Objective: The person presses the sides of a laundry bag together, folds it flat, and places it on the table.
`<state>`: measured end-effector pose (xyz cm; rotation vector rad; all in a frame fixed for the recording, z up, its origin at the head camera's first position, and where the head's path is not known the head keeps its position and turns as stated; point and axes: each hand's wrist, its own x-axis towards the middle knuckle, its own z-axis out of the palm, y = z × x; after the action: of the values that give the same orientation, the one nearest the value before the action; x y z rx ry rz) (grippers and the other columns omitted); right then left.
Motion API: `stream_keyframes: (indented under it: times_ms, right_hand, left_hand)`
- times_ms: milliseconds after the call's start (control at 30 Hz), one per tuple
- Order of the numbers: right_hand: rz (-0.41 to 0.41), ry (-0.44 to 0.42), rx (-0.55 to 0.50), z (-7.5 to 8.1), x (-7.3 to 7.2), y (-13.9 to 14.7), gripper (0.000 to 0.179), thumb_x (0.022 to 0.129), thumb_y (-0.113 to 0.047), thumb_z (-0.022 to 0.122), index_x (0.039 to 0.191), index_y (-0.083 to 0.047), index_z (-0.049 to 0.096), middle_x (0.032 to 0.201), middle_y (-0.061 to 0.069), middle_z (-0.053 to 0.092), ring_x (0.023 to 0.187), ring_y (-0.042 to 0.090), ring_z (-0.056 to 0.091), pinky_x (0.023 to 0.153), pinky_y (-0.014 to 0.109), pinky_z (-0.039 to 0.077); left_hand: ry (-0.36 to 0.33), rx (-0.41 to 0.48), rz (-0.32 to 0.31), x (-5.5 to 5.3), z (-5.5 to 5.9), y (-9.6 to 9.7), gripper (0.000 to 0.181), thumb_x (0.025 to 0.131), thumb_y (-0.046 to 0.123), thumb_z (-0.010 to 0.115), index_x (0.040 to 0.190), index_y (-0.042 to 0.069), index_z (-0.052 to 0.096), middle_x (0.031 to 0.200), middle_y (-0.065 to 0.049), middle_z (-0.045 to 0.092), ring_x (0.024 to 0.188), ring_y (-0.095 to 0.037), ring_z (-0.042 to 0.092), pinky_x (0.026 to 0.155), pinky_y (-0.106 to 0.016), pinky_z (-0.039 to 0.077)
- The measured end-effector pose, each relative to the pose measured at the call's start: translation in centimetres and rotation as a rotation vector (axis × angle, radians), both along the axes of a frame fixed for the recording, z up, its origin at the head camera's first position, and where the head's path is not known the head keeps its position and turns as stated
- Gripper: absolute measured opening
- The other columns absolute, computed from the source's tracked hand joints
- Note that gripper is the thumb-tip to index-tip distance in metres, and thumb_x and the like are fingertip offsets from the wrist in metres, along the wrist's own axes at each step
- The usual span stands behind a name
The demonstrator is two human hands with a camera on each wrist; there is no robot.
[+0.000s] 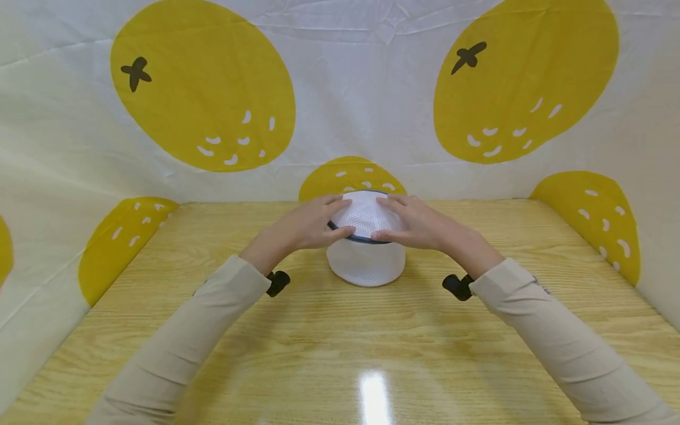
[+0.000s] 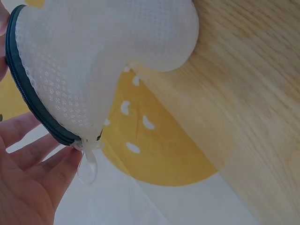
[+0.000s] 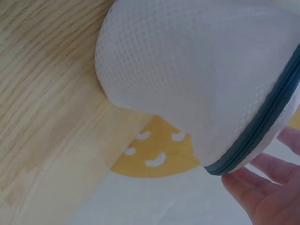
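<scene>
A white mesh laundry bag (image 1: 366, 264) with a dark zipper band round its upper part stands on the table, its body slightly caved in. My left hand (image 1: 313, 224) holds its upper left side, thumb at the near edge and fingers farther back. Opposite it, my right hand (image 1: 417, 224) grips the upper right side in the same way. The dark zipper (image 2: 35, 89) curves past the left fingers in the left wrist view, and a pale loop (image 2: 87, 166) hangs at its end. In the right wrist view, fingertips touch the bag's edge beside the zipper (image 3: 258, 126).
The wooden table (image 1: 319, 342) has a bright reflection near its front. A white cloth (image 1: 361, 88) with large yellow fruit prints hangs behind the table and along its sides. Black devices (image 1: 278, 283) are strapped at both wrists.
</scene>
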<state>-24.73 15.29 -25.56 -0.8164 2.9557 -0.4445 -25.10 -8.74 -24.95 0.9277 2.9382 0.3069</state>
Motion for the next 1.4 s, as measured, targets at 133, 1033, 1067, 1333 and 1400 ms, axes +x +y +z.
stream_keyframes:
  times_ms: [133, 1033, 1067, 1333, 1400]
  right_hand:
    - [0.004, -0.021, 0.009, -0.3, 0.0, -0.2, 0.086, 0.082, -0.061, 0.057, 0.148, -0.012, 0.027, 0.151, 0.020, 0.024, 0.137, 0.041, 0.024, 0.108, 0.058, 0.026]
    - [0.025, -0.055, 0.023, -3.2, 0.4, -0.5, 0.085, 0.081, -0.050, 0.066, 0.146, -0.009, 0.031, 0.148, 0.024, 0.027, 0.135, 0.043, 0.027, 0.106, 0.057, 0.029]
    - [0.025, -0.059, 0.023, -3.3, 0.4, -0.4, 0.085, 0.081, -0.050, 0.066, 0.146, -0.009, 0.031, 0.148, 0.025, 0.027, 0.135, 0.044, 0.027, 0.106, 0.058, 0.029]
    - [0.009, -0.085, 0.030, -4.4, 0.5, -0.2, 0.086, 0.080, -0.051, 0.066, 0.146, -0.011, 0.030, 0.149, 0.024, 0.026, 0.134, 0.045, 0.027, 0.106, 0.059, 0.029]
    - [0.012, -0.081, 0.028, -4.7, 0.6, -0.1, 0.086, 0.080, -0.051, 0.067, 0.146, -0.010, 0.030, 0.148, 0.024, 0.027, 0.133, 0.045, 0.029, 0.105, 0.058, 0.030]
  left_hand:
    - [-0.009, -0.014, 0.008, 0.0, -0.5, -0.2, 0.071, 0.092, 0.052, 0.047, 0.147, 0.013, 0.028, 0.152, -0.012, 0.027, 0.138, -0.030, 0.030, 0.113, -0.045, 0.025]
    - [-0.009, -0.039, -0.038, 0.4, -4.1, -0.2, 0.071, 0.091, 0.050, 0.050, 0.146, 0.010, 0.030, 0.152, -0.018, 0.025, 0.138, -0.034, 0.028, 0.113, -0.045, 0.026]
    - [-0.011, -0.039, -0.039, 0.4, -4.3, -0.2, 0.071, 0.091, 0.050, 0.050, 0.146, 0.010, 0.030, 0.152, -0.018, 0.025, 0.138, -0.034, 0.028, 0.113, -0.045, 0.026]
    - [-0.018, -0.042, -0.040, 0.5, -5.2, 0.1, 0.070, 0.091, 0.049, 0.052, 0.146, 0.011, 0.031, 0.152, -0.019, 0.024, 0.138, -0.035, 0.028, 0.113, -0.046, 0.026]
    - [-0.027, -0.046, -0.035, 0.5, -5.5, 0.3, 0.070, 0.091, 0.050, 0.051, 0.147, 0.013, 0.030, 0.152, -0.018, 0.023, 0.139, -0.034, 0.027, 0.113, -0.045, 0.025]
